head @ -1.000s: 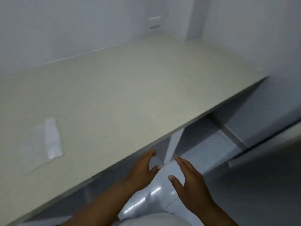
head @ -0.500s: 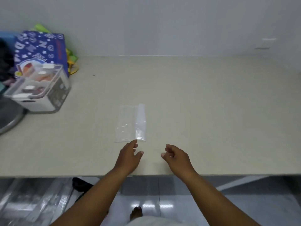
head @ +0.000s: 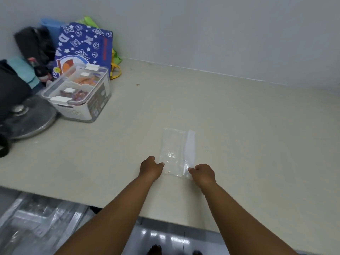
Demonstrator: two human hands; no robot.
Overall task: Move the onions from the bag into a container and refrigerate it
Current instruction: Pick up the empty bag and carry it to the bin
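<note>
A flat, clear plastic bag (head: 176,151) lies on the beige counter (head: 239,126) near its front edge. My left hand (head: 150,168) is curled at the bag's near left corner, thumb on its edge. My right hand (head: 203,173) pinches the near right corner, which is slightly raised. At the left stands a clear lidded container (head: 79,94) with white clips. Orange and reddish contents show through its lid; I cannot tell what they are. Behind it leans a blue printed bag (head: 86,46).
A round grey metal lid (head: 31,118) and dark bags (head: 12,85) crowd the counter's far left. A green bag (head: 116,57) leans on the white wall behind. Below the counter edge at the left is crumpled clear plastic (head: 36,221); shiny floor tiles lie beneath me.
The view swung left from the counter's bare right end to the bag and container. Both hands rose from below the counter edge onto the counter and closed on the bag's near corners.
</note>
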